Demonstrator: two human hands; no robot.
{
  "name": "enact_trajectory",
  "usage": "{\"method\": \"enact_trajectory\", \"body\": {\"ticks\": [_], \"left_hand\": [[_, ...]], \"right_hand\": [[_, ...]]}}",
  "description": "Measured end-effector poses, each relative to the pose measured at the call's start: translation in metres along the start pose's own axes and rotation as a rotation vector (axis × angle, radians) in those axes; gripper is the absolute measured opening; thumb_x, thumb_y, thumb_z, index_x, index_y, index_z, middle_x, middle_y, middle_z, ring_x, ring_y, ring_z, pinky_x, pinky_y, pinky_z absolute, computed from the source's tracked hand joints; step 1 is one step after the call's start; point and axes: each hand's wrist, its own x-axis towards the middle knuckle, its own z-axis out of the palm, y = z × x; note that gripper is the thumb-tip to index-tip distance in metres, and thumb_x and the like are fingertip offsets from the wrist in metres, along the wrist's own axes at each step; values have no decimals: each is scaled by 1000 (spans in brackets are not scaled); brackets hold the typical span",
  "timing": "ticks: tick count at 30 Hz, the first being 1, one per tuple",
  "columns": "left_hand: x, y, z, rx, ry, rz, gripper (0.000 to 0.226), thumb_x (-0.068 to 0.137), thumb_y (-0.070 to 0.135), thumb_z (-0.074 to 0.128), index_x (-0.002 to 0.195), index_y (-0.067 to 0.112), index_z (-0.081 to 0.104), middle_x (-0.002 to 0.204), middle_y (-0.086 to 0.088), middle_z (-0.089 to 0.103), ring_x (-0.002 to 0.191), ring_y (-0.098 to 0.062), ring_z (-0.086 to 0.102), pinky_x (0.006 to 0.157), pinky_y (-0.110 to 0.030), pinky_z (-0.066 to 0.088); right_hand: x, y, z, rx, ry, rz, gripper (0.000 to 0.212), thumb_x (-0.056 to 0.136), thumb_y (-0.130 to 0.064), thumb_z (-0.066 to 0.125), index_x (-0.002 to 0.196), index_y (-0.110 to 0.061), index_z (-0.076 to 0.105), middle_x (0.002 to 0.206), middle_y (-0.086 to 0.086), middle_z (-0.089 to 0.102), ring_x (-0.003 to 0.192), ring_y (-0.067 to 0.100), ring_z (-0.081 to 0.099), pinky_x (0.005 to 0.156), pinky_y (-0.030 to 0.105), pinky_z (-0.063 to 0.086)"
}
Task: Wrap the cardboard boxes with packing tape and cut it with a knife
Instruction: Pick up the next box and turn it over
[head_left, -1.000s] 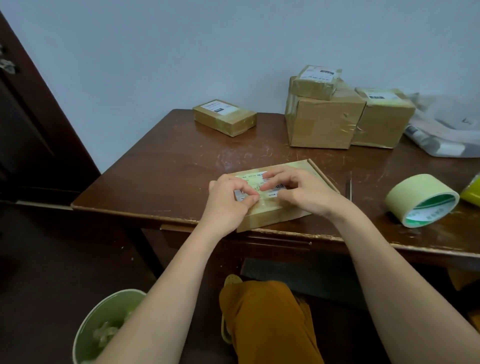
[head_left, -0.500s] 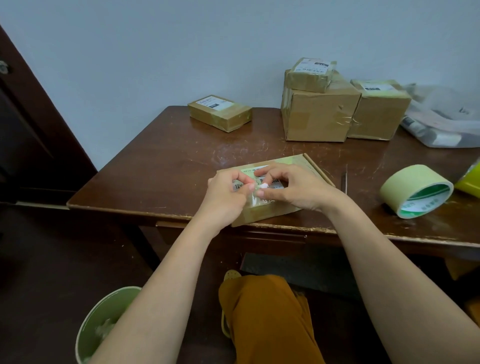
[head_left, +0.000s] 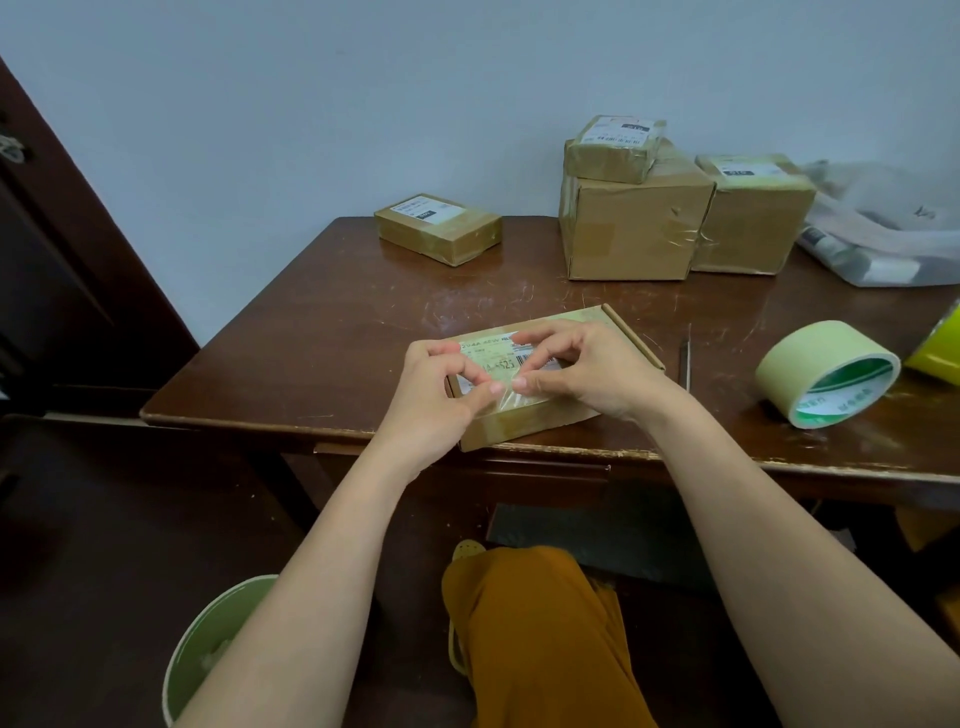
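Both hands, left hand (head_left: 436, 395) and right hand (head_left: 582, 371), fingers curled, pinching clear tape film (head_left: 511, 400) over flat cardboard box (head_left: 524, 423) at table (head_left: 332, 332) edge.

Single head view, worn by the person, looking forward and down at the table (head_left: 322, 332) from its near edge; close range; wall behind the table; floor below.

A green bin (head_left: 208, 654) stands on the floor beside a brown wooden table (head_left: 322, 332) bearing a plastic bag (head_left: 883, 228).
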Motion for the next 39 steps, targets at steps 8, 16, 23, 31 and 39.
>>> {"method": "enact_trajectory", "body": {"ticks": [8, 16, 23, 31, 39], "left_hand": [[0, 3, 3, -6, 29, -4, 6, 92, 22, 68, 88, 19, 65, 131, 8, 41, 124, -5, 32, 68, -1, 39], [3, 2, 10, 19, 72, 13, 9, 95, 20, 64, 87, 16, 61, 127, 7, 39, 126, -8, 33, 62, 7, 37], [3, -4, 18, 70, 123, 59, 21, 93, 15, 66, 78, 21, 52, 121, 9, 34, 139, -18, 31, 66, 9, 34], [6, -4, 21, 118, 252, 42, 31, 87, 15, 74, 74, 21, 46, 119, 5, 40, 133, -15, 39, 72, -5, 46], [11, -6, 18, 124, 285, 29, 27, 88, 16, 72, 91, 16, 46, 113, 3, 42, 121, -17, 47, 66, 1, 41]], "right_hand": [[2, 4, 0, 7, 30, -2, 8, 77, -22, 83, 84, -19, 80, 121, -14, 64, 106, -3, 51, 81, 11, 36], [4, 8, 3, -17, 93, 4, 9, 76, -23, 84, 84, -21, 81, 129, -8, 65, 118, 7, 51, 82, 15, 41], [4, 12, 11, -27, 190, -22, 7, 76, -20, 84, 80, -16, 80, 128, -6, 66, 112, 2, 50, 75, 6, 38], [5, 11, 14, -136, 209, -24, 12, 75, -21, 86, 84, -18, 78, 135, -3, 60, 125, 15, 53, 97, 31, 49], [15, 15, 19, -125, 311, 18, 34, 73, -21, 87, 96, -23, 62, 106, -6, 61, 97, 5, 59, 82, 14, 55]]}}
